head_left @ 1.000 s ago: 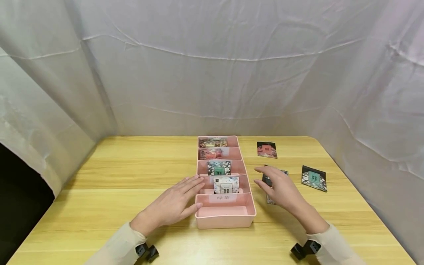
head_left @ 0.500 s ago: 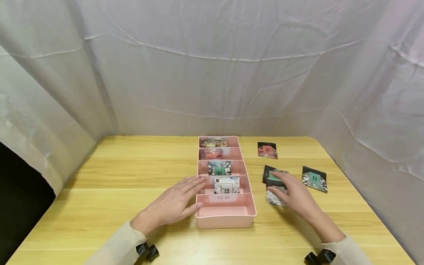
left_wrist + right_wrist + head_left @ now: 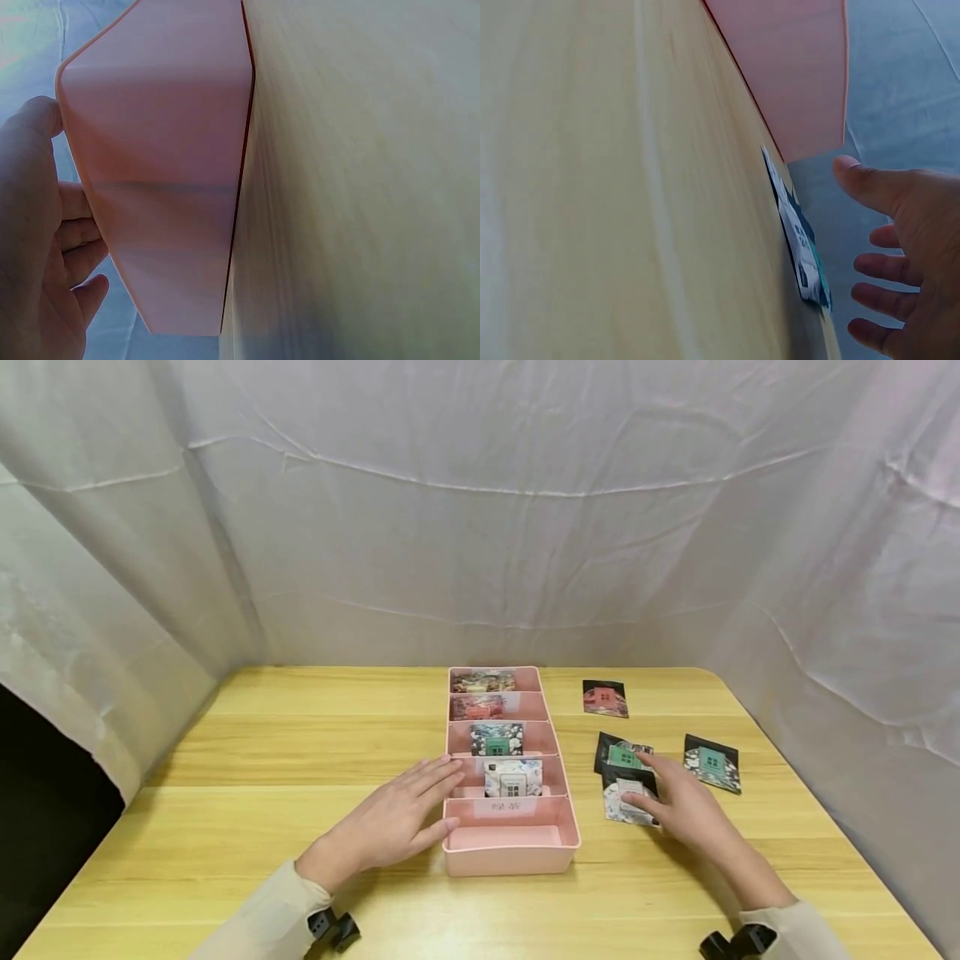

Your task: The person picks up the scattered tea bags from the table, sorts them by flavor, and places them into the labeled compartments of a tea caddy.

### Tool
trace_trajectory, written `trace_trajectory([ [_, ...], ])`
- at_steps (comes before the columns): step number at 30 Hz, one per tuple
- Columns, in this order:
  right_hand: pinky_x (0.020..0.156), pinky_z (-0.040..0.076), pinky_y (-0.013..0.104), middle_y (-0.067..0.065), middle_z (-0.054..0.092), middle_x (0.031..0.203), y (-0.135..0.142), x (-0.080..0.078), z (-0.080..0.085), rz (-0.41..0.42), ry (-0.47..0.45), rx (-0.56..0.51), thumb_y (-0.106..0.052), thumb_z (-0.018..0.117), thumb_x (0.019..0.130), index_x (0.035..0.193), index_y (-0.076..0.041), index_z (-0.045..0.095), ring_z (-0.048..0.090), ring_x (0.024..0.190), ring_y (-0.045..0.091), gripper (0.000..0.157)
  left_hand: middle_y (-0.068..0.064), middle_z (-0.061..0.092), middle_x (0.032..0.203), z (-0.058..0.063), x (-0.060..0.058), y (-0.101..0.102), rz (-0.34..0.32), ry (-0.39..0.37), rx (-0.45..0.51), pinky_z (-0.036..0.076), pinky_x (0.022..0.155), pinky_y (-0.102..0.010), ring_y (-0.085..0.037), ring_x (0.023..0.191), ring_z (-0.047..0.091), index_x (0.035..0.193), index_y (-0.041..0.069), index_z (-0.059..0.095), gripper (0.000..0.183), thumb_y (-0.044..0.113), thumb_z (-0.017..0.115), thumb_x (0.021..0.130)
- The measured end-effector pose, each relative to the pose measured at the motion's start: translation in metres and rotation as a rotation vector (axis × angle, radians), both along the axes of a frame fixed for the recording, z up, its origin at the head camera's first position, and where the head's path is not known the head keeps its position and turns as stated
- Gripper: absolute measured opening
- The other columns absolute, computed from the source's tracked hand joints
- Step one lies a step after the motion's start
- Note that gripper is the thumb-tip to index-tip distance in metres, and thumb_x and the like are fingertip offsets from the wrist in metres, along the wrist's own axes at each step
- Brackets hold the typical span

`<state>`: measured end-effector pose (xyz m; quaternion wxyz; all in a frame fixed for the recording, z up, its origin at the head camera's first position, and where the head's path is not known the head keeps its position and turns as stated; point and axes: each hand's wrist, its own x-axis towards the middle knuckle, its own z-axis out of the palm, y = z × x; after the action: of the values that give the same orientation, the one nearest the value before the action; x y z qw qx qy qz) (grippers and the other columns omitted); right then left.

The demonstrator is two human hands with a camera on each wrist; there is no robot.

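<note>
A pink divided box [image 3: 510, 861] stands mid-table, its front compartment holding no sachet. My left hand [image 3: 390, 818] rests on the box's left rim with fingers extended; the left wrist view shows its fingertips touching the rim of the box [image 3: 165, 135]. My right hand [image 3: 686, 806] hovers over a white floral sachet [image 3: 618, 810], its fingers spread and gripping nothing. That sachet overlaps a black sachet with a green label [image 3: 626, 755]. In the right wrist view the right hand [image 3: 915, 247] is apart from the white sachet [image 3: 799, 244].
Farther back lies a red-labelled black sachet [image 3: 604, 699]. To the right is another sachet with a teal label [image 3: 712, 763]. Inside the box stand a white sachet [image 3: 513, 778], a teal-labelled one [image 3: 497, 740], a red one [image 3: 477, 708] and a brownish one [image 3: 483, 682].
My right hand has moved rightward and slightly toward me, uncovering the white sachet and the green-labelled one. The left hand has stayed on the box rim.
</note>
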<state>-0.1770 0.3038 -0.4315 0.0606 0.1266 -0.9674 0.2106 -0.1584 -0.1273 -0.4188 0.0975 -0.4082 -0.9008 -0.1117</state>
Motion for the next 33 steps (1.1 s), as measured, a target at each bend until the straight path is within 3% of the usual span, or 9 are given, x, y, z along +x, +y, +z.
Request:
trace_trajectory([
  [11, 0.103, 0.027, 0.071, 0.032, 0.037, 0.145, 0.014, -0.001, -0.004, -0.003, -0.089, -0.022, -0.058, 0.068, 0.084, 0.15, -0.003, 0.034, 0.034, 0.13, 0.054, 0.092, -0.007, 0.027, 0.159, 0.002, 0.001, -0.001, 0.024, -0.028, -0.02, 0.02, 0.118, -0.04, -0.022, 0.146, 0.021, 0.153, 0.008, 0.032, 0.066, 0.051, 0.035, 0.103],
  [24, 0.106, 0.026, 0.067, 0.034, 0.033, 0.148, 0.023, -0.004, -0.011, -0.006, -0.13, -0.038, -0.063, 0.07, 0.079, 0.151, 0.004, 0.029, 0.032, 0.132, 0.055, 0.107, -0.012, 0.032, 0.156, 0.002, -0.001, 0.0, -0.008, 0.009, -0.001, 0.025, 0.117, -0.045, -0.024, 0.146, 0.023, 0.15, 0.003, 0.036, 0.066, 0.05, 0.035, 0.104],
  [33, 0.105, 0.029, 0.066, 0.032, 0.038, 0.145, 0.023, -0.002, -0.014, 0.011, -0.113, -0.028, -0.058, 0.07, 0.082, 0.148, 0.005, 0.034, 0.035, 0.13, 0.053, 0.098, -0.011, 0.029, 0.158, 0.001, 0.0, 0.0, 0.0, -0.003, -0.015, 0.025, 0.117, -0.044, -0.023, 0.147, 0.02, 0.152, 0.004, 0.033, 0.067, 0.051, 0.033, 0.104],
])
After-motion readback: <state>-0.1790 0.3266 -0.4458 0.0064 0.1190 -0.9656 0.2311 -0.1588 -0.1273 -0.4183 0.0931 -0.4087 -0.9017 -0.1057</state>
